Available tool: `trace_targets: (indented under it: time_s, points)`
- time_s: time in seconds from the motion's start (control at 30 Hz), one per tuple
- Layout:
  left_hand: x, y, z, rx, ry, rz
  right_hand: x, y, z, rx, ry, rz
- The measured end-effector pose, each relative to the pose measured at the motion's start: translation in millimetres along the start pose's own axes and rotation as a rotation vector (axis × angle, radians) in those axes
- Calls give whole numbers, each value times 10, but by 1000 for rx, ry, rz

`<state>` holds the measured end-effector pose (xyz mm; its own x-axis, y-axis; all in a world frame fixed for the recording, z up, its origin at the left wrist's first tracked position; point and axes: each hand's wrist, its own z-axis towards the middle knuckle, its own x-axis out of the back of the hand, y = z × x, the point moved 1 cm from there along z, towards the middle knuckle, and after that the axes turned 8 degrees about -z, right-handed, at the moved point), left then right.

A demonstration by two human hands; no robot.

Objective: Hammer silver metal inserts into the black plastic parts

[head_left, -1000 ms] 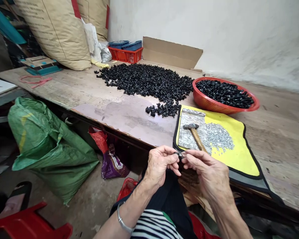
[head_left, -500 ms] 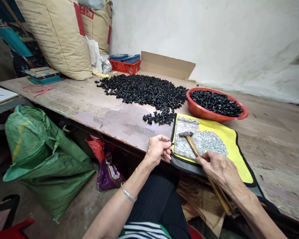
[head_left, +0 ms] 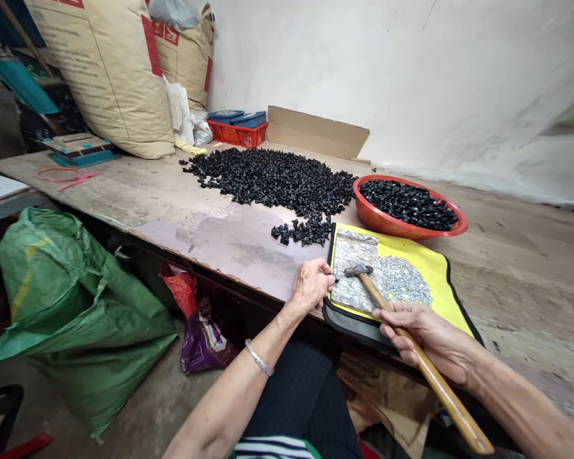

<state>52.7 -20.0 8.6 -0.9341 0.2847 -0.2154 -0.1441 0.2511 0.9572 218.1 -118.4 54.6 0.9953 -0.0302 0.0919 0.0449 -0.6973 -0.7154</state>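
Note:
My left hand (head_left: 310,287) rests at the left edge of a grey stone slab (head_left: 349,252), its fingertips pinching a small black piece (head_left: 335,278). My right hand (head_left: 423,335) is closed around the wooden handle of a ball-peen hammer (head_left: 414,344). The hammer's steel head (head_left: 358,271) hovers over or rests on the slab, close to the small piece; I cannot tell which. Beside the slab, a spread of tiny silver rivets (head_left: 405,280) lies on a yellow mat (head_left: 411,252) with a black border.
A large heap of black plastic pieces (head_left: 272,178) covers the worn wooden table (head_left: 124,191), and a red bowl (head_left: 411,237) holds more. Paper sacks, a red crate (head_left: 236,134) and cardboard stand behind. A green woven sack (head_left: 71,319) and a plastic bag (head_left: 196,331) sit below the table's edge.
My right hand has lifted the hammer by its handle and brought its head closer to the small piece. My left hand has moved down to the slab's edge, away from my right.

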Motion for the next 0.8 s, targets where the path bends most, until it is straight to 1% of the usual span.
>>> trace_targets:
  time_s: [0.03, 0.07, 0.13, 0.17, 0.23, 0.3, 0.37, 0.43, 0.53, 0.57, 0.63, 0.73, 0.8]
  points:
    - [4, -3, 1, 6, -5, -11, -13, 16, -21, -10, 31, 28]
    - [8, -4, 2, 16, -13, -24, -25, 33, -40, 2, 95, 13]
    - [15, -3, 5, 39, -30, -48, -49, 74, -70, 81, 229, -102]
    - [17, -1, 6, 49, -37, -59, -60, 99, -78, 146, 289, -197]
    - [18, 3, 10, 61, -37, -82, -80, 152, -78, 323, 433, -437]
    - [13, 4, 14, 70, -22, -93, -99, 205, -66, 524, 623, -716]
    - [7, 1, 16, 80, 3, -95, -125, 246, -57, 694, 788, -964]
    - [3, -8, 20, 88, 13, -94, -159, 264, -69, 830, 895, -1123]
    - [2, -27, 29, 82, -2, -94, -230, 252, -127, 1014, 1071, -1204]
    - [3, -33, 32, 76, -5, -95, -260, 247, -140, 1047, 1114, -1231]
    - [7, -43, 37, 71, 2, -107, -324, 254, -134, 1050, 1158, -1333]
    - [9, -45, 39, 73, 11, -132, -385, 303, -57, 944, 1155, -1502]
    - [7, -40, 36, 80, 7, -140, -386, 339, -6, 896, 1153, -1517]
